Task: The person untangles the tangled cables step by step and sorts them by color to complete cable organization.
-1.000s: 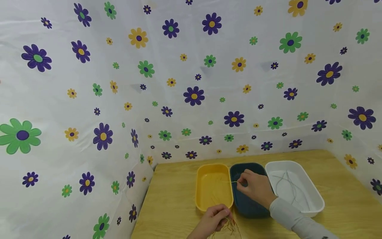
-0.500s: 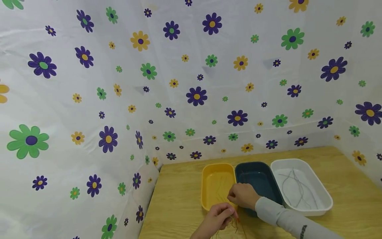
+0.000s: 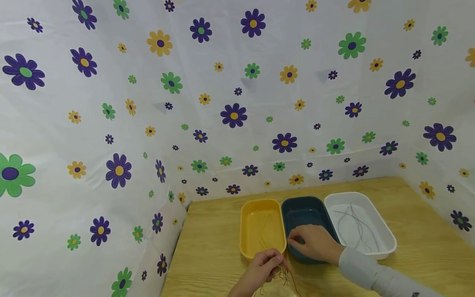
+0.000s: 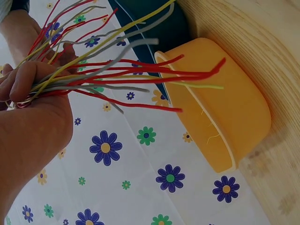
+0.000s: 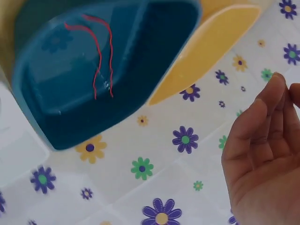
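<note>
My left hand (image 3: pixel 261 266) grips a bundle of thin red, yellow and grey wires (image 4: pixel 126 75) in front of the yellow tray. In the left wrist view, the wire ends fan out on both sides of the curled fingers. My right hand (image 3: pixel 315 243) is over the near part of the dark blue tray (image 3: pixel 328 214), thumb and forefinger close together. In the right wrist view the right hand (image 5: pixel 267 159) shows at the edge; whether a wire lies between its fingertips cannot be made out. Two red wires (image 5: pixel 111 56) lie in the dark blue tray.
Left of the dark blue tray stands the yellow tray (image 3: pixel 243 227), with thin yellow wires (image 3: pixel 268 225) inside. The white tray (image 3: pixel 387 235) on the right holds several grey wires (image 3: pixel 358 222). All three stand on a wood-grain table (image 3: pixel 211 239). Flower-print sheeting (image 3: pixel 208 82) surrounds it.
A second ago my right hand held a yellow wire out toward the yellow tray. It then came down beside my left hand, and has now shifted right, over the dark blue tray.
</note>
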`<state>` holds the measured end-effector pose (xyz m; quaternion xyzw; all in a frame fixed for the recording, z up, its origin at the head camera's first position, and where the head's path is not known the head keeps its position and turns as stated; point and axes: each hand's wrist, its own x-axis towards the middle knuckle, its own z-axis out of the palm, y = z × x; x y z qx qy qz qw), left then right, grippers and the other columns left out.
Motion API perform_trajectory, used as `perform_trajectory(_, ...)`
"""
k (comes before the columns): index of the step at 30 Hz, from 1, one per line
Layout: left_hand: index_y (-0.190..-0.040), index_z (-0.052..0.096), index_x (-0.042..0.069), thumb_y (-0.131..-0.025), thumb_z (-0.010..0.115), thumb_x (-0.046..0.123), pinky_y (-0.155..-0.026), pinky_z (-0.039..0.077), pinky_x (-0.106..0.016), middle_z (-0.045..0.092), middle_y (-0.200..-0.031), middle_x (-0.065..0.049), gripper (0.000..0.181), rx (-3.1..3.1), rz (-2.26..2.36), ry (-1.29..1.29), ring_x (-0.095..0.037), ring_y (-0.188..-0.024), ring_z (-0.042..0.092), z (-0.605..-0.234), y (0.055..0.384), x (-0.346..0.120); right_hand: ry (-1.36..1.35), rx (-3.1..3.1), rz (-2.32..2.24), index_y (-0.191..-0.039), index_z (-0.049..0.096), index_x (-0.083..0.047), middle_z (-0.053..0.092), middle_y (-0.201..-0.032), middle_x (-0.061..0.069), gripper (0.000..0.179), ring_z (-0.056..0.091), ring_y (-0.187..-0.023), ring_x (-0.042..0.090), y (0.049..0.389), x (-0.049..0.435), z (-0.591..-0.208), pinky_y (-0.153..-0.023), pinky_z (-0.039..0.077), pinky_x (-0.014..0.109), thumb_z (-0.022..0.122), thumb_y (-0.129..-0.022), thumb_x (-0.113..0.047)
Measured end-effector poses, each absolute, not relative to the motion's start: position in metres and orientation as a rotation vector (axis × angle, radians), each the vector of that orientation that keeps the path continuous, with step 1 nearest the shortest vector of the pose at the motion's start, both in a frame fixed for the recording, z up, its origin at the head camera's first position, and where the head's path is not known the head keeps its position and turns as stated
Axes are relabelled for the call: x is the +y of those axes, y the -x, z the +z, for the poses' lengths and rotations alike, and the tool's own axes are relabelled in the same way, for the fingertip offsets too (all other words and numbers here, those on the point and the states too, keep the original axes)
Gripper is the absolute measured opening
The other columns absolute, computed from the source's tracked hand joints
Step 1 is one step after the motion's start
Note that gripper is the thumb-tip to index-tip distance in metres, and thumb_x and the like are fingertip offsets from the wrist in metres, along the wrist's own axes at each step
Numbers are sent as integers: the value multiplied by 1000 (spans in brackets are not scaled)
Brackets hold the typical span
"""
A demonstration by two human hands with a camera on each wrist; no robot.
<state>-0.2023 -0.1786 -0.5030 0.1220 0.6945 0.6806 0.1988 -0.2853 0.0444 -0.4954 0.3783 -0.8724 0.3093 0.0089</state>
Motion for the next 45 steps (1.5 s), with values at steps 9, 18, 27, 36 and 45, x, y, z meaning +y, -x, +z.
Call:
perform_trajectory(9,-132,44,-7,-113,41,21,-51,26,-20,48,-73,3,34,1890,1921,-469,-5,-54,34,-494,208,-176,-1600,-2477,1569,-119,72,-15,74,-99,-1,19,50,-67,-6,255,62,-492,-59,49,20,59,-107,-21)
perform_trajectory(18,-136,39,-8,-113,36,14,-52,27,-22,49,-77,2,31,1894,1919,-527,-5,-55,35,-487,212,-171,-1396,-2504,1594,-111,75,-17,73,-92,-7,15,54,-64,-4,254,63,-486,-58,51,23,64,-105,-25)
perform_trajectory(27,-136,38,-9,-113,41,19,-52,26,-21,51,-78,4,37,1840,1932,-534,-4,-55,36,-492,213,-164,-1345,-2521,1635,-104,75,-20,71,-81,-8,11,54,-63,-3,251,68,-487,-56,50,23,65,-104,-26)
perform_trajectory(36,-134,45,-7,-112,43,18,-52,29,-18,52,-80,5,32,1863,1938,-449,-4,-55,36,-492,210,-156,-1315,-2508,1501,-98,74,-25,65,-78,-16,7,53,-64,-5,247,76,-484,-57,49,22,68,-102,-25)
perform_trajectory(45,-131,53,-6,-111,51,23,-51,30,-18,55,-78,5,36,1894,1913,-399,-4,-55,37,-494,207,-152,-1264,-2508,1603,-98,72,-22,67,-79,-11,8,54,-65,-3,241,85,-488,-57,49,22,67,-103,-26)
